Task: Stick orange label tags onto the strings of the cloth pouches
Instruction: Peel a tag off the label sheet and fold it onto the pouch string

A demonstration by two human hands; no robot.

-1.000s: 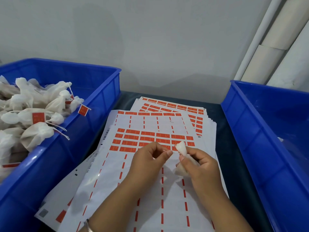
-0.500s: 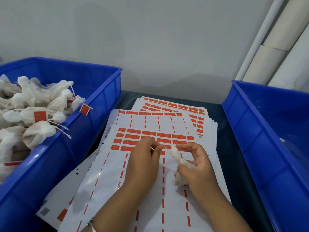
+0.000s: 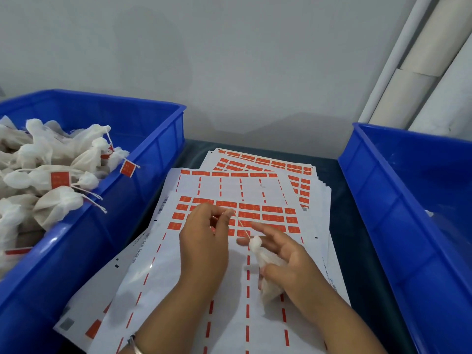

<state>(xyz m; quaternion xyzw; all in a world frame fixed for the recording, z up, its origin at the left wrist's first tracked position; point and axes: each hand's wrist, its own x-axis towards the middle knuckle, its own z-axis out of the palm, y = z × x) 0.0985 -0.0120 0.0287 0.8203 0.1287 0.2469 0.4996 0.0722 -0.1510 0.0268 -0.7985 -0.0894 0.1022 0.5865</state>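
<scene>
Left hand had thumb and forefinger pinched together on the end of the string, pulled taut on a diagonal down to the pouch neck. Grip clamped on the string, other fingers curled in.

Right hand held the cloth pouch low against the palm; thumb pressed across the pouch body, index and middle fingers stretched out straight past the knotted top. Pouch sat just above the label sheet, knotted head pointing away from the person, roughly centre of the view.

Top label sheet lay on the dark tabletop, mostly stripped: only dashed orange leftovers on the near part, several rows of unused orange labels at the far part, just beyond both hands. More sheets were fanned out underneath, one partly stripped sheet behind and a full stack further back.

Left blue bin held a pile of finished pouches, several with orange tags on their strings; one tag stuck out toward the bin's right wall. Right blue bin stood at the other side of the sheets; contents mostly out of frame, can't tell what's in it.

A bracelet showed on the left wrist at the bottom edge. White rolls leaned in the far right corner against the wall.
</scene>
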